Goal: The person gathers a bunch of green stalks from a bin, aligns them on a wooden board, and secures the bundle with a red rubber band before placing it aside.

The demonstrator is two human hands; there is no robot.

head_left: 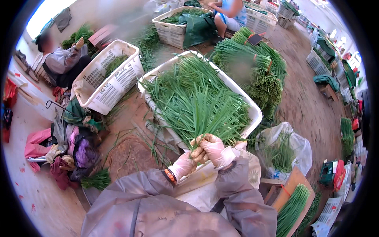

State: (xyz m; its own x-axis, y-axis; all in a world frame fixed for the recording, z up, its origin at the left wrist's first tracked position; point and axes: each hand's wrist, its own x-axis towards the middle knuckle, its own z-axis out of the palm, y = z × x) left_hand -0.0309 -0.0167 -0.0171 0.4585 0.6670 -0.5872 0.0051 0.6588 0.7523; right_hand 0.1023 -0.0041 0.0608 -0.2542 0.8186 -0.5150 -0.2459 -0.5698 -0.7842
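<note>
Both my hands, in pinkish thin gloves, meet at the near end of a white plastic crate (254, 114) heaped with long green leafy stems (177, 87). My left hand (185, 164), with orange beads at the wrist, is closed low on a small bunch of these stems (203, 126). Just above and to its right, my right hand (211, 148) grips the same bunch, its fingers curled round it. The leaves fan forward over the crate. A pale cloth (197, 197) covers my lap beneath the hands.
Another crate (114, 83) stands left, tied bundles (262, 59) right. Nearer are a clear bag (288, 150), a board with stems (292, 209) and a clothing pile (63, 154). A seated person (63, 63) is left, another (231, 15) behind. Scraps litter the brown floor (128, 152).
</note>
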